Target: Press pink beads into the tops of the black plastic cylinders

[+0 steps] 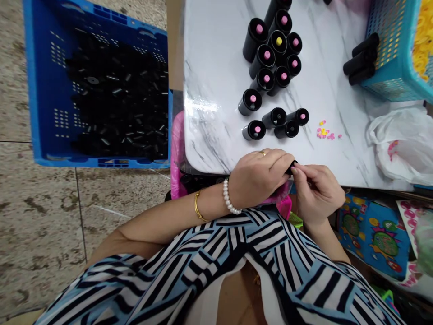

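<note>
Wrapped around a black plastic tube [290,170] at the table's front edge, my left hand [257,176] hides most of it. My right hand [320,189] is closed in a pinch at the tube's open end, its fingertips touching the rim. What the pinch holds is too small and covered to make out. Just beyond stand several upright black tubes [254,131], most with a pink tip inside and one with a yellow tip [278,41]. Small pink and yellow pieces [324,132] lie loose to the right of them.
On the floor at left sits a blue crate [32,90] full of black parts. A pink-rimmed bin [176,149] is under the table [216,140] edge. At right are a turquoise basket [389,85] of yellow pieces, several lying tubes [361,61] and a white plastic bag [399,158].
</note>
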Available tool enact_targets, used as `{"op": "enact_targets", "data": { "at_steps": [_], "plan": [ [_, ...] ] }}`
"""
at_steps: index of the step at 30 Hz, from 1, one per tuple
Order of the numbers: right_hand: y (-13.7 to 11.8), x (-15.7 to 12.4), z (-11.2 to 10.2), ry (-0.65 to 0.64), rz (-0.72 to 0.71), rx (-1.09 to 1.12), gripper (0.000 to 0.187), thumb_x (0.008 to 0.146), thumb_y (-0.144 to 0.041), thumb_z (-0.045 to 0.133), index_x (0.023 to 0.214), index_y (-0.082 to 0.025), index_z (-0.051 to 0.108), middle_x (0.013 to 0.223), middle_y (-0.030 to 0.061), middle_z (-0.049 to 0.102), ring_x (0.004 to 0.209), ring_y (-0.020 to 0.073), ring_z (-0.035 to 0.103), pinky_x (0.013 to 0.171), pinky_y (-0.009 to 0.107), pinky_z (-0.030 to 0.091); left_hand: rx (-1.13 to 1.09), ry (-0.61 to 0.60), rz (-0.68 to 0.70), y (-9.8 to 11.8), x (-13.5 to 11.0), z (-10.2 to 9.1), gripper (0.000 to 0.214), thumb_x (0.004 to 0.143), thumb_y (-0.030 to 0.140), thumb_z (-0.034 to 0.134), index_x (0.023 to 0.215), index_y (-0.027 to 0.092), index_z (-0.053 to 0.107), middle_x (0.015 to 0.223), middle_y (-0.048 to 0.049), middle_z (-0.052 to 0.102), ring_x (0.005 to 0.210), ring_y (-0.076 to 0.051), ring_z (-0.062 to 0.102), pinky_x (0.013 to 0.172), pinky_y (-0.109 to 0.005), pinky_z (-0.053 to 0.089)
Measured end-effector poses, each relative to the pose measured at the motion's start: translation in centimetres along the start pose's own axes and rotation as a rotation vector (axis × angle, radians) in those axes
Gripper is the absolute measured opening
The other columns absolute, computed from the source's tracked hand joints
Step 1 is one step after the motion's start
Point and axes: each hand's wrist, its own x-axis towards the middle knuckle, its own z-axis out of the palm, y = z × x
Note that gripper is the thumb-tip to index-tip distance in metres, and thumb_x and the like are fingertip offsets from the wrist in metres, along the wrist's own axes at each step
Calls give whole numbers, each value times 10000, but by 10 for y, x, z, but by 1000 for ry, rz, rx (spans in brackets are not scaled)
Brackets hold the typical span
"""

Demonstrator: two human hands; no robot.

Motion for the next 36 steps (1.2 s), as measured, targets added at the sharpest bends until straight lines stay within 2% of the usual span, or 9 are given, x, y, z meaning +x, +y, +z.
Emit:
{"op": "enact_targets", "data": {
  "at_steps": [4, 8, 13, 17, 22, 26, 28, 31, 36],
  "plan": [
    [-2, 5, 4, -50, 281, 221, 44, 890, -247, 754, 882, -230, 714, 736, -13, 679, 612, 132, 628, 576, 293, 537, 8, 27, -2, 0, 0, 0, 279, 1058, 372, 501, 1143, 153, 651, 1068, -70, 747, 938, -173, 714, 791, -290, 555],
    [2, 15, 7, -277, 715, 685, 144, 897, -281, 731, 940, -242, 598, 594, -97, 529, 395, 81, 481, 383, 223, 432, -20, 5, 15, 0, 0, -2, 246, 1046, 338, 523, 1123, 147, 657, 1058, -72, 745, 927, -182, 711, 797, -299, 559],
    [14, 30, 9, -430, 805, 855, 204, 863, -279, 762, 841, -229, 565, 589, -94, 518, 398, 54, 462, 384, 183, 396, -123, -83, -43, -2, 4, -4, 213, 1004, 326, 598, 1096, 144, 663, 1060, -68, 730, 973, -199, 704, 850, -308, 569],
    [13, 22, 9, -396, 776, 856, 237, 875, -352, 770, 899, -235, 565, 608, -93, 561, 413, 62, 511, 409, 181, 412, -140, -61, -61, -1, 4, -7, 175, 975, 291, 647, 1090, 160, 662, 1040, -52, 718, 968, -191, 697, 840, -291, 567],
    [20, 4, 5, -355, 611, 766, 247, 961, -437, 644, 1076, -229, 577, 551, -106, 536, 399, 99, 514, 439, 225, 464, -4, 111, -62, 0, -2, -4, 212, 984, 250, 595, 1152, 148, 674, 928, -45, 674, 791, -142, 674, 673, -234, 531],
    [54, 15, -2, 18, 283, 197, 229, 967, -387, 621, 1058, -185, 679, 673, -32, 590, 549, 117, 550, 566, 265, 492, 117, 191, -71, 1, -5, 5, 428, 968, 170, 548, 1392, 122, 565, 883, -32, 688, 688, -116, 631, 618, -227, 506],
    [74, 27, -3, 105, 99, -99, 237, 949, -349, 637, 1087, -181, 733, 745, 4, 599, 658, 144, 569, 678, 307, 518, 105, 215, -60, 2, -5, 4, 511, 960, 152, 553, 1464, 104, 489, 899, -30, 707, 686, -110, 631, 629, -225, 517],
    [97, 39, 4, 64, -35, -269, 260, 954, -299, 607, 1141, -189, 750, 761, 29, 604, 701, 170, 570, 726, 339, 526, 152, 266, 5, 3, 0, -13, 411, 943, 182, 617, 1348, 121, 589, 843, -16, 693, 654, -118, 601, 605, -250, 498],
    [107, 34, 17, 58, -43, -314, 228, 957, -286, 597, 1088, -195, 760, 852, 65, 660, 736, 172, 604, 712, 319, 527, 373, 289, 90, -1, 29, -55, 192, 958, 184, 584, 1106, 164, 706, 851, -64, 653, 803, -204, 589, 736, -353, 495]
  ]
}}
